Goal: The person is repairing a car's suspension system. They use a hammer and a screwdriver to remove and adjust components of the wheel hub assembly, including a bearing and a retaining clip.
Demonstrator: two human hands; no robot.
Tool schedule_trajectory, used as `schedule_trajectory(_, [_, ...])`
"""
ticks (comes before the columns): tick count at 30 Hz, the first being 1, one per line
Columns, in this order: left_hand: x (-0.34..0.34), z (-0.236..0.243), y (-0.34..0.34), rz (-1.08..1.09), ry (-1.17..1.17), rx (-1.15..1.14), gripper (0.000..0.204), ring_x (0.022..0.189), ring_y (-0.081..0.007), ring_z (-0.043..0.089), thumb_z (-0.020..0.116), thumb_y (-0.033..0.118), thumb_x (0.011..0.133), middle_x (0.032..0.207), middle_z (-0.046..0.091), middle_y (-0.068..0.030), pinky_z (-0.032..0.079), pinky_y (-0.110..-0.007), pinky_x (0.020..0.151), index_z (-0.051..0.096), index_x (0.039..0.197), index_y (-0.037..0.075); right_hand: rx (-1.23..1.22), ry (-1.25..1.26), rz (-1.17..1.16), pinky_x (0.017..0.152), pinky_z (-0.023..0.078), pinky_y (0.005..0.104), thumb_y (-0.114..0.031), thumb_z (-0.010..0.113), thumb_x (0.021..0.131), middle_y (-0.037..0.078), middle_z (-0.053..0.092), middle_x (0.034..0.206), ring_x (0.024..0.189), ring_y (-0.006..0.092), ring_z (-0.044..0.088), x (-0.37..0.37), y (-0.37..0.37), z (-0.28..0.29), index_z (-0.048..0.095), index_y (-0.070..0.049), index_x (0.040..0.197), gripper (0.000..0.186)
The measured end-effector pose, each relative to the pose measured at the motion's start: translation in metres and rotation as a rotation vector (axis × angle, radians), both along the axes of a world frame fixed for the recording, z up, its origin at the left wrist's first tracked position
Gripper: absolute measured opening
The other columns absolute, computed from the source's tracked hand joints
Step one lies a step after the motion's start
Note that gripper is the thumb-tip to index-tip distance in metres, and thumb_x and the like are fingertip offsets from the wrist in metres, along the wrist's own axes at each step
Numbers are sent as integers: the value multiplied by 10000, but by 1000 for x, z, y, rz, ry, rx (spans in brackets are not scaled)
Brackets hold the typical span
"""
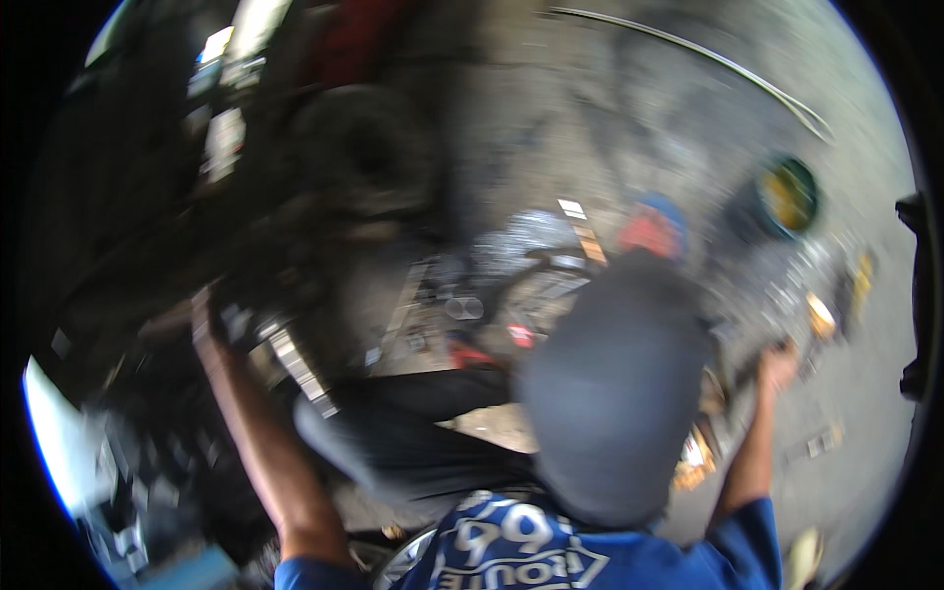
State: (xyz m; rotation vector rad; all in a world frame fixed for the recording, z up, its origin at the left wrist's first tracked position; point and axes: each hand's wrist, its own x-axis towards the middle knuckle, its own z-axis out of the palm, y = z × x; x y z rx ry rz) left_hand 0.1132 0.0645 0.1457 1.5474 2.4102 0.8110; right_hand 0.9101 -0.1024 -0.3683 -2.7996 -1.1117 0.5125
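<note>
My left arm reaches up the left side, and my left hand [202, 313] is at the dark, shadowed parts there. Its fingers are smeared by motion, so a grip cannot be made out. Close to it lies a bright, ribbed metal strip [298, 369], slanting toward my leg. Out to the right, low over the floor, is my right hand [777, 366]. Blur hides its fingers and anything in them. Beside it are a small orange-and-white item [819, 315] and some shiny, clear plastic-looking material [787, 280].
My bent dark-trousered knee [619, 393] blocks the middle. Beyond it are a red-and-blue item [654, 228], crumpled clear plastic [526, 241] and scattered metal parts. A dark green bucket [790, 197] with yellowish contents stands farther right. A long thin rod [688, 47] lies on the concrete floor.
</note>
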Motion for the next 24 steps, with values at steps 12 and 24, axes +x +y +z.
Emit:
schedule_trajectory(12, [-32,-23,7,393,-584,315,523,1092,-234,647,718,458,900,1169,696,-103,493,-392,1006,691,1206,35,99,338,91,1051,498,375,-95,602,977,213,654,1337,1196,339,653,-113,-19,0,596,9,1375,412])
schedule_trajectory(24, [-66,-23,0,-91,-840,124,523,1173,-295,631,574,505,993,1248,676,-159,468,-446,1090,622,1256,55,-77,541,543,1040,502,368,-96,601,989,197,656,1340,1184,325,656,-170,50,98,592,8,1384,409])
